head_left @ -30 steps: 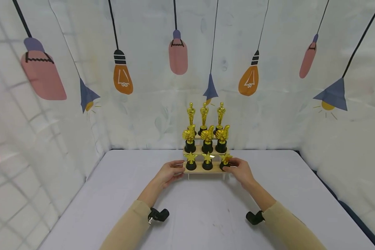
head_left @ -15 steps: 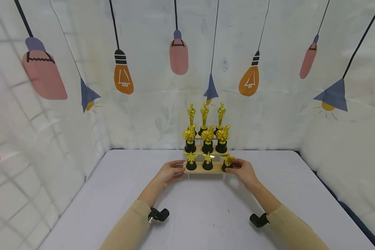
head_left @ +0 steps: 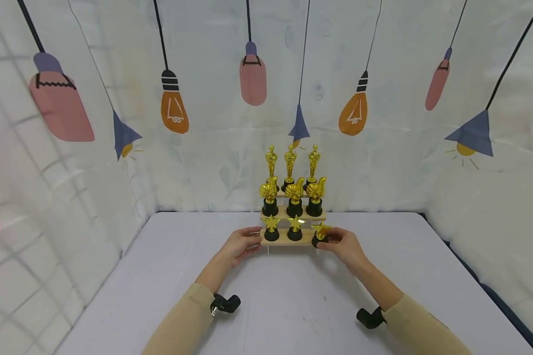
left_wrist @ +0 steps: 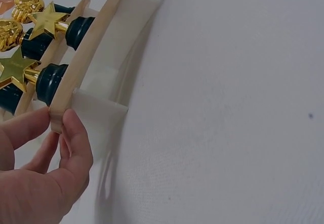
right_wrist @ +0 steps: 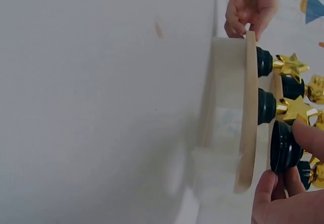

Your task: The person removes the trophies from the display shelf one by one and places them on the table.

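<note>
A tiered wooden stand [head_left: 288, 242] on white supports bears gold trophies with black bases. My right hand [head_left: 344, 246] grips a star trophy [head_left: 321, 230] by its black base [right_wrist: 284, 147], at the right end of the lowest tier. In the right wrist view that base hangs apart from the wooden board [right_wrist: 247, 113], slightly tilted. My left hand [head_left: 242, 245] pinches the left end of the lowest board [left_wrist: 76, 77] between thumb and fingers. Two more star trophies, one on the left [head_left: 271, 229] and one in the middle [head_left: 295, 229], stand upright on this tier.
Thumbs-up trophies [head_left: 295, 197] fill the middle tier, and figure trophies [head_left: 290, 165] stand on the top one. Behind the white table [head_left: 293, 305] hangs a curtain [head_left: 204, 162] printed with lamps.
My right hand has drawn the right star trophy first a little rightward, then toward me, off its place on the board. The left hand keeps its hold on the stand.
</note>
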A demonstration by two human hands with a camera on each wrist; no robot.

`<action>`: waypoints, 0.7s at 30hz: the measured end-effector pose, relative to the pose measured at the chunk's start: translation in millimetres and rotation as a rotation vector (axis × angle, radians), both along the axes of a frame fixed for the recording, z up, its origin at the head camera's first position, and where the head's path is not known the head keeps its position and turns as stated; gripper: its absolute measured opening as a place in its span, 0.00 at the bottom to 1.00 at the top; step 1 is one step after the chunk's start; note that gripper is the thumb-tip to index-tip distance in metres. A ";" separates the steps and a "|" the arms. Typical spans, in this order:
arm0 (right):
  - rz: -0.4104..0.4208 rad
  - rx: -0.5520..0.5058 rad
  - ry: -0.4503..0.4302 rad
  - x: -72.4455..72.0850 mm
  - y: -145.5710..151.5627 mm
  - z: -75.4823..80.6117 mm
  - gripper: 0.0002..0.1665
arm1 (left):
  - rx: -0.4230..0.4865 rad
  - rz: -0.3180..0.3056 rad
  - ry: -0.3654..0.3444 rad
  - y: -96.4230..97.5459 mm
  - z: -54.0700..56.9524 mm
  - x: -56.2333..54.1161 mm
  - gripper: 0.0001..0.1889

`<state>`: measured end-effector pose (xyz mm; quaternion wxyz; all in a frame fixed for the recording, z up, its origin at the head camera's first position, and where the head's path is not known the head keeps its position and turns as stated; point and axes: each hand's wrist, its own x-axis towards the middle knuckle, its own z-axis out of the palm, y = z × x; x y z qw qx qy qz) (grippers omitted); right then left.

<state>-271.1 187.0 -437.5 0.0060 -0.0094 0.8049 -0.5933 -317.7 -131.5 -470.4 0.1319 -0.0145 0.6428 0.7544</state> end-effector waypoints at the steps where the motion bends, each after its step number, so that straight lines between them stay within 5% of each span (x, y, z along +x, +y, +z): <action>1: 0.005 -0.005 -0.005 1.6 -1.3 0.4 0.31 | 0.000 -0.004 0.006 -0.5 -0.4 -0.2 0.24; 21: 0.079 -0.120 -0.050 18.2 -37.7 -7.6 0.27 | -0.027 -0.079 0.019 -7.6 -1.1 -6.1 0.25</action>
